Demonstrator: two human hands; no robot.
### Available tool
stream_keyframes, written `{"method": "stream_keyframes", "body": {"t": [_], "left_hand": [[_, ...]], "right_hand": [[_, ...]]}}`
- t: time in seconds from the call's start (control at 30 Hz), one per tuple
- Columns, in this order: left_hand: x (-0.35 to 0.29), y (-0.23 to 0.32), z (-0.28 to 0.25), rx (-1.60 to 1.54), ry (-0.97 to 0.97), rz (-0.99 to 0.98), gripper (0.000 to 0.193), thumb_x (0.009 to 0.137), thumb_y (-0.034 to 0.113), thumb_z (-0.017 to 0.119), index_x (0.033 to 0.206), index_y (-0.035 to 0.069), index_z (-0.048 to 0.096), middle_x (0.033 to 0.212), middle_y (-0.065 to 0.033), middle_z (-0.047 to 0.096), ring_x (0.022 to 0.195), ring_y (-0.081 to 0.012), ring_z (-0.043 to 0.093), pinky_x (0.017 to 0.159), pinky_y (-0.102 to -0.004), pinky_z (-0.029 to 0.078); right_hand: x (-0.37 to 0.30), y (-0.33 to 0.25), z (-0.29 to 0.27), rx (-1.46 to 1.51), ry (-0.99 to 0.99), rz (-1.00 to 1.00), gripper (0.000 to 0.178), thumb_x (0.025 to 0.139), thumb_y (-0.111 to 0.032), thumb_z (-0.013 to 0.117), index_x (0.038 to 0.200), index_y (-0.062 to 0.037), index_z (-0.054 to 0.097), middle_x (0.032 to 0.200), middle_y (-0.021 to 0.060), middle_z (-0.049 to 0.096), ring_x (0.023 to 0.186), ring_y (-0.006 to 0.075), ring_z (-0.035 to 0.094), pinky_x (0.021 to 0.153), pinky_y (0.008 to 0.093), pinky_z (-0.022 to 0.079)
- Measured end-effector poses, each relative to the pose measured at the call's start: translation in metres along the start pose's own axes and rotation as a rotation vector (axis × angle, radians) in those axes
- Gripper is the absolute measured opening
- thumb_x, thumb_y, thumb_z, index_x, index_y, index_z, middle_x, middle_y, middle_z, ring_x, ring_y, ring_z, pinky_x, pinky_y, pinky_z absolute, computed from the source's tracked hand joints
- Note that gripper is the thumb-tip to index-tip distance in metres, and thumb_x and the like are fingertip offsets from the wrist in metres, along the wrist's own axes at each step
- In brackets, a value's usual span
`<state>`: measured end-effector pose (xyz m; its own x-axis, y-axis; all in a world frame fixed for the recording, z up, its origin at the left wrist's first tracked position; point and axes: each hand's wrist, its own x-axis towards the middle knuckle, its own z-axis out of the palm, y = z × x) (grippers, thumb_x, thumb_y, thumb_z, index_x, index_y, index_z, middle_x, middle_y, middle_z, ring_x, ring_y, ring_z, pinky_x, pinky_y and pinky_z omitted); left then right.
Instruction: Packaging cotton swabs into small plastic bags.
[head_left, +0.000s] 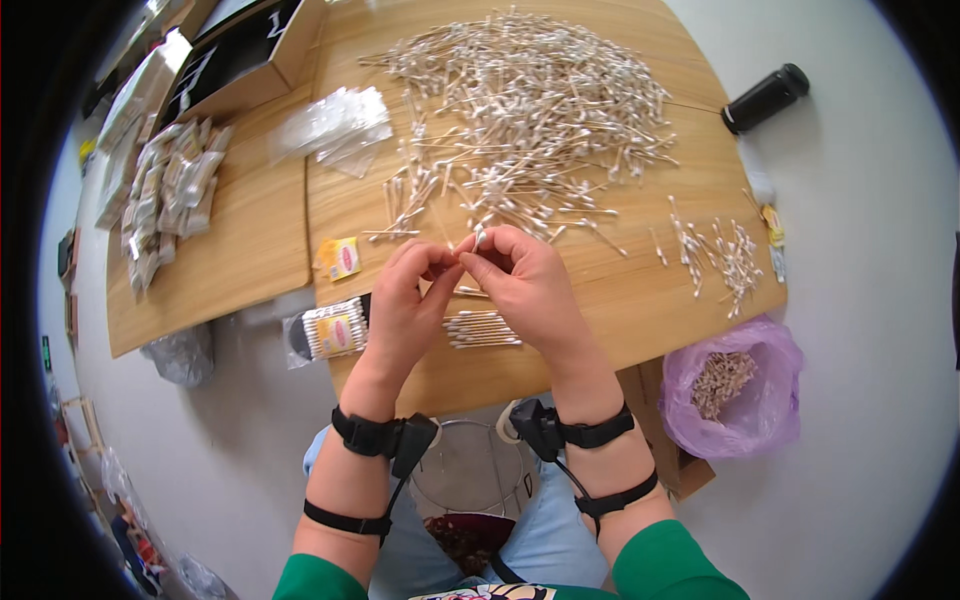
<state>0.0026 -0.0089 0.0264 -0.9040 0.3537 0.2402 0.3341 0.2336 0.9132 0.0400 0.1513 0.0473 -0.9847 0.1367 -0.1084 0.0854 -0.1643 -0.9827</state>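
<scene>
My left hand [408, 290] and right hand [524, 285] meet fingertip to fingertip above the near side of the wooden table. Pinched in my right fingers are cotton swabs [480, 236], their white tips poking up; how many is hidden. My left fingers are closed against the same spot, and a thin stick shows beside their tips. Just below my hands lies a neat row of cotton swabs [482, 329], side by side. Beyond them spreads a large loose heap of cotton swabs [540, 95].
A filled swab packet [336, 329] and yellow cards [340, 259] lie left. Clear bags [345, 125], stacked packets [180, 185] and an open box [235, 75] are farther left. Right are a small swab pile [735, 260], a black bottle [765, 98] and a purple bag-lined bin [780, 390].
</scene>
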Motion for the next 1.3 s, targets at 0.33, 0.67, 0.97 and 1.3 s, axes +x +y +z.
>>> {"method": "stream_keyframes", "body": {"t": [0.33,0.67,0.97,1.3], "left_hand": [[-0.005,-0.003,0.015,0.289,-0.191,0.235,0.014,0.092,0.002,0.063,0.105,0.002,0.068,0.104,-0.0114,0.07,0.101,-0.0316,0.064,0.089,-0.039,0.051],[-0.023,0.005,0.016,0.214,-0.251,0.129,0.01,0.094,0.004,0.062,0.101,0.003,0.069,0.091,-0.0075,0.07,0.088,-0.0277,0.064,0.08,-0.0372,0.048],[-0.02,0.001,0.025,0.223,-0.147,0.152,0.01,0.095,0.003,0.061,0.102,0.002,0.068,0.093,-0.0103,0.07,0.088,-0.0297,0.065,0.079,-0.0378,0.049],[-0.013,0.001,0.031,0.272,-0.099,0.177,0.013,0.093,0.003,0.063,0.104,0.002,0.069,0.099,-0.0111,0.068,0.093,-0.0316,0.064,0.082,-0.0391,0.051]], "right_hand": [[-0.029,-0.016,-0.185,-1.381,0.716,-0.047,0.017,0.09,-0.011,0.067,0.103,-0.0006,0.069,0.094,0.0139,0.067,0.089,0.0331,0.066,0.081,0.0435,0.052],[-0.032,0.004,-0.074,-0.742,0.36,-0.281,0.021,0.09,-0.002,0.067,0.111,-0.004,0.067,0.098,0.0116,0.062,0.083,0.0251,0.062,0.073,0.0351,0.051],[-0.02,0.017,-0.06,-1.031,0.228,-0.202,0.013,0.084,-0.009,0.072,0.093,-0.0062,0.065,0.096,0.0111,0.061,0.087,0.0328,0.062,0.077,0.0427,0.05],[-0.021,0.004,-0.077,-1.033,0.148,-0.156,0.011,0.085,-0.01,0.071,0.087,-0.0033,0.062,0.089,0.0129,0.061,0.085,0.0335,0.062,0.073,0.0428,0.05]]}}
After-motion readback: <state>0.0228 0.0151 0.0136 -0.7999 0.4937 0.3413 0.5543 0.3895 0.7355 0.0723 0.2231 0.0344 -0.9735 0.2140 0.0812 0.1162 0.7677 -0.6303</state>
